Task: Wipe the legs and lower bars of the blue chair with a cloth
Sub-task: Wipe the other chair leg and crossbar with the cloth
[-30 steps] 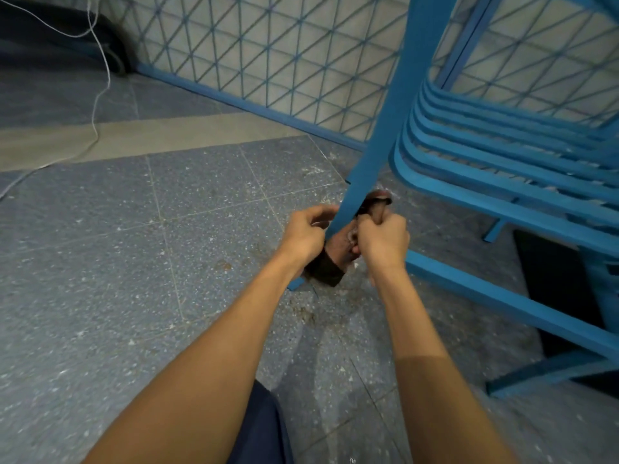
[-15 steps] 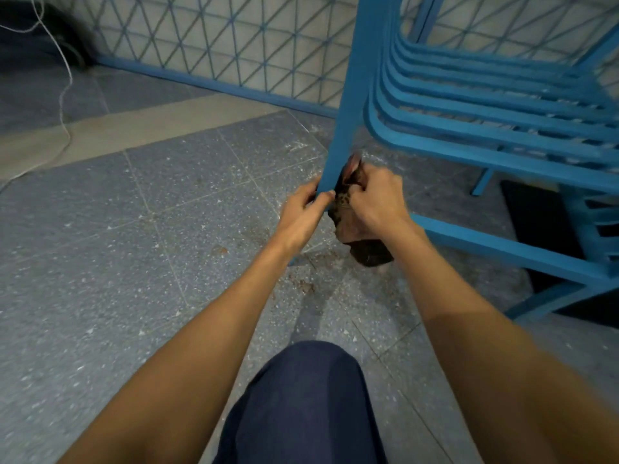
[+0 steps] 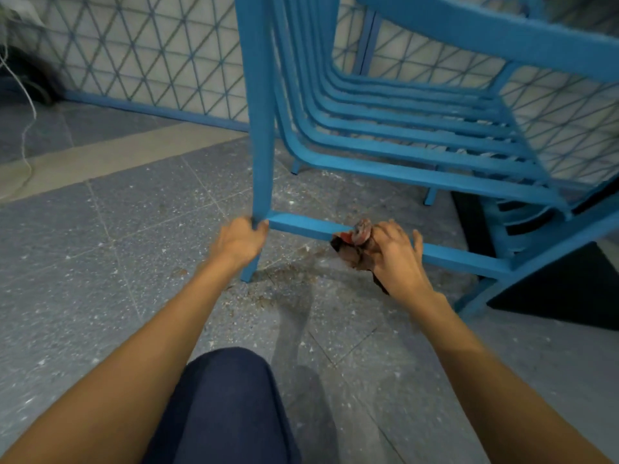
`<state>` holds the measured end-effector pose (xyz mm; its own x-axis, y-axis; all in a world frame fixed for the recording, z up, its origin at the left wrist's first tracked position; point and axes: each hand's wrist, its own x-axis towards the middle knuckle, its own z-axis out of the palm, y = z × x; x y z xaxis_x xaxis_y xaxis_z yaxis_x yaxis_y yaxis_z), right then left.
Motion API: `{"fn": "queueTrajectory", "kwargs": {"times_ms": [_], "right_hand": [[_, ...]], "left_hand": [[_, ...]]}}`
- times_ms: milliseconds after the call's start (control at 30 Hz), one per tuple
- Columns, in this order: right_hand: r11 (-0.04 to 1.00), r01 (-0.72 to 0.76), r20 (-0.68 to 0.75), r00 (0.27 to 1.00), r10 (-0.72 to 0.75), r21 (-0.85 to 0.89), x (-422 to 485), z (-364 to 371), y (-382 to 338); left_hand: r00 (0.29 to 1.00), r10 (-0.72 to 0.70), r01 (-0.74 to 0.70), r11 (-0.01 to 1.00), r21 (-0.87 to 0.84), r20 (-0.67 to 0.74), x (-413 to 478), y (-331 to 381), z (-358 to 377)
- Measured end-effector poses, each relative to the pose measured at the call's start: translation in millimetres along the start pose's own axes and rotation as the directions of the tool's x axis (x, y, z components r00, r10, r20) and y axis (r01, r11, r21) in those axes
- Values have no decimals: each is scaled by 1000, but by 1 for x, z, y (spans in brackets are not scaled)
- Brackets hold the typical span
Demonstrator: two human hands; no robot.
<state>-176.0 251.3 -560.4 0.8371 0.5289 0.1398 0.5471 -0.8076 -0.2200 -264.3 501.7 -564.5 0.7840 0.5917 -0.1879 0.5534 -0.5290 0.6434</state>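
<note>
The blue chair (image 3: 418,142) of painted slats fills the upper right of the head view. Its near front leg (image 3: 261,128) runs down to the floor. My left hand (image 3: 239,241) is closed around that leg, just where the lower side bar (image 3: 462,259) joins it. My right hand (image 3: 393,252) holds a dark brown cloth (image 3: 353,249) pressed onto the lower bar, a short way right of the leg. The cloth bunches over the bar's top and hangs below it; my fingers hide part of it.
Grey speckled floor tiles (image 3: 100,262) carry brownish dirt (image 3: 284,276) around the leg's foot. A lattice-patterned wall (image 3: 150,55) stands behind the chair. A white cable (image 3: 25,128) trails at far left. My knee in dark trousers (image 3: 224,406) is at the bottom.
My right hand has left the front leg and slid the cloth rightward onto the lower side bar. My left hand stays gripping the leg. The view has tilted up, showing more of the chair.
</note>
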Motion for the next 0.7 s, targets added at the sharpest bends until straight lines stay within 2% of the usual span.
{"fn": "queueTrajectory", "kwargs": {"times_ms": [67,133,200,333,400,533,567,633,700], "right_hand": [[1000,-6,15,1000,6,8,-6,-7,17],[1000,11,27,1000,-11,2,-8,-13,29],[999,49,37,998,-49,-9,-8,-18,38],[992,127,82,988,-128,13,-13,-41,57],[988,143,64,987,-146,53,-23,-57,70],[960,152,42,985,-167,234,-60,-102,109],[955,155,59,983,-175,253,-70,-112,122],[961,106,82,988,-130,254,-89,-130,146],[953,18,1,1000,-19,302,-109,-138,166]], "left_hand": [[982,-127,83,955,284,142,-13,12,1],[960,-151,42,910,412,236,-27,34,7],[957,-96,-24,914,405,274,-41,62,18],[927,132,-198,967,160,350,-69,122,51],[918,254,-281,959,47,305,-78,147,70],[893,423,-435,899,54,156,-86,184,107],[875,464,-476,877,67,137,-87,190,113],[784,602,-620,768,160,152,-87,201,127],[690,678,-723,633,275,254,-83,210,142]]}}
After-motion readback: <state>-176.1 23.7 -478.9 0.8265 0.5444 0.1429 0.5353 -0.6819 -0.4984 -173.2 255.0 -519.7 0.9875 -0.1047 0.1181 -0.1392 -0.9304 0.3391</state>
